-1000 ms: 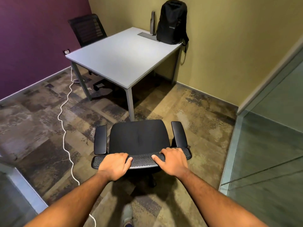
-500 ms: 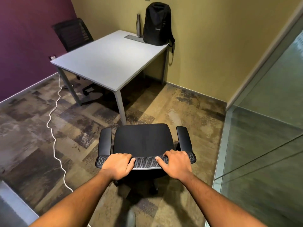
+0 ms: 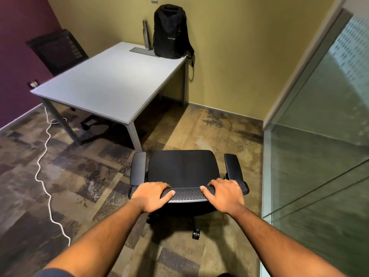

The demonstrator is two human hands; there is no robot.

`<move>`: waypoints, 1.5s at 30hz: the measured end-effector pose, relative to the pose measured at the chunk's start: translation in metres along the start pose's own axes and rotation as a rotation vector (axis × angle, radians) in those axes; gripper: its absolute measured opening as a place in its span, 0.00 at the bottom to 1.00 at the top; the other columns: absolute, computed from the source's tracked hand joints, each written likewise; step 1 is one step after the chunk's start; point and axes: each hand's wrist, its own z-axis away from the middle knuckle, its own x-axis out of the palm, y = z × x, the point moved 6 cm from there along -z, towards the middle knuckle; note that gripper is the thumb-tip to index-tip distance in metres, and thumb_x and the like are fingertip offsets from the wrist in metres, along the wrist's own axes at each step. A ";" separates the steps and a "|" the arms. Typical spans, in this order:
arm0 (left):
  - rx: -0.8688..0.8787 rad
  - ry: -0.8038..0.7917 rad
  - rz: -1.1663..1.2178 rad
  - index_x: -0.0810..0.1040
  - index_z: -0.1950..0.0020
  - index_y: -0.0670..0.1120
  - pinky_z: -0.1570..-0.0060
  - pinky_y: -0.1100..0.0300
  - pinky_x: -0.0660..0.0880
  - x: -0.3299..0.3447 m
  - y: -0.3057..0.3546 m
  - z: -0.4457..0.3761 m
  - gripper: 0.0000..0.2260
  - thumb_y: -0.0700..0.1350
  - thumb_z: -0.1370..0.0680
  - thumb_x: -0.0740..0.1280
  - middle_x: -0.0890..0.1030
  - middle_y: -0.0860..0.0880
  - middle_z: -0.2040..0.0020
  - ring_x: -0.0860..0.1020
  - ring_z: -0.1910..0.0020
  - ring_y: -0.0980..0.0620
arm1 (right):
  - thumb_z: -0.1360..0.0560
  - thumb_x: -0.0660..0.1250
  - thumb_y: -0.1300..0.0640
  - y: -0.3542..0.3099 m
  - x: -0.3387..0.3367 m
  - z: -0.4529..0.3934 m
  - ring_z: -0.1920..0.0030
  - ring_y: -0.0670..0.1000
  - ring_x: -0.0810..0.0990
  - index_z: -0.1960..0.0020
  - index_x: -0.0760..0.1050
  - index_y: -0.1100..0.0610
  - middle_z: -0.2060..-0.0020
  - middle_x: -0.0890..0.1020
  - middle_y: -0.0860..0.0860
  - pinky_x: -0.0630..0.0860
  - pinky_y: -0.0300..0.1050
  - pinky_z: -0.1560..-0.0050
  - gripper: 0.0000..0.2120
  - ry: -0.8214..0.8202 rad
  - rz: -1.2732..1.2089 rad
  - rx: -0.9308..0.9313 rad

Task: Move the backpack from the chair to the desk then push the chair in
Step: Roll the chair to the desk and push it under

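A black office chair [image 3: 182, 168] stands on the carpet in front of me, its seat bare and facing the grey desk [image 3: 111, 80]. My left hand [image 3: 152, 194] grips the left part of the mesh backrest top, and my right hand [image 3: 224, 193] grips the right part. The black backpack [image 3: 169, 32] stands upright on the desk's far right corner, against the yellow wall, one strap hanging over the edge. The chair sits just past the desk's near right leg, apart from it.
A second black chair [image 3: 58, 49] is tucked at the desk's far side by the purple wall. A white cable [image 3: 45, 168] snakes across the floor at left. A glass partition [image 3: 319, 136] runs close along the right. A metal bottle [image 3: 146, 34] stands beside the backpack.
The chair has rolled to the right and a little forward with both hands on its backrest. It now stands right of the desk's leg, nearer the glass partition.
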 end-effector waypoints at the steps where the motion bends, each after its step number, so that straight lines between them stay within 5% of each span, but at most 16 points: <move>1: -0.003 -0.008 -0.013 0.77 0.35 0.58 0.45 0.51 0.77 -0.004 -0.018 -0.027 0.34 0.74 0.24 0.43 0.82 0.56 0.38 0.80 0.39 0.51 | 0.23 0.45 0.25 0.008 0.004 -0.026 0.49 0.50 0.84 0.44 0.83 0.45 0.51 0.86 0.46 0.74 0.51 0.42 0.36 -0.007 -0.004 0.036; 11: -0.037 0.124 -0.064 0.80 0.40 0.59 0.60 0.54 0.72 -0.016 -0.030 -0.105 0.38 0.78 0.26 0.39 0.85 0.56 0.46 0.83 0.47 0.51 | 0.22 0.44 0.27 0.061 0.000 -0.106 0.47 0.49 0.84 0.42 0.83 0.44 0.50 0.86 0.45 0.73 0.51 0.40 0.34 -0.014 0.017 -0.015; 27: -0.317 0.237 -0.116 0.79 0.39 0.60 0.58 0.53 0.77 -0.029 -0.002 -0.283 0.38 0.77 0.26 0.39 0.86 0.55 0.50 0.84 0.50 0.50 | 0.21 0.49 0.29 0.188 0.001 -0.309 0.50 0.53 0.84 0.44 0.84 0.47 0.53 0.86 0.47 0.74 0.51 0.44 0.32 0.000 0.001 -0.259; 41: -0.490 0.274 -0.141 0.81 0.44 0.58 0.62 0.53 0.73 -0.069 -0.049 -0.452 0.35 0.76 0.25 0.42 0.86 0.51 0.53 0.84 0.51 0.48 | 0.22 0.47 0.29 0.227 0.006 -0.531 0.45 0.53 0.83 0.44 0.83 0.45 0.49 0.85 0.47 0.72 0.52 0.40 0.31 -0.060 0.021 -0.422; 45: -0.549 0.287 -0.099 0.81 0.47 0.55 0.63 0.53 0.69 -0.077 -0.062 -0.489 0.33 0.75 0.25 0.44 0.86 0.51 0.54 0.83 0.52 0.48 | 0.20 0.50 0.31 0.234 0.011 -0.584 0.50 0.54 0.83 0.47 0.84 0.47 0.53 0.85 0.47 0.73 0.51 0.43 0.30 0.035 0.002 -0.475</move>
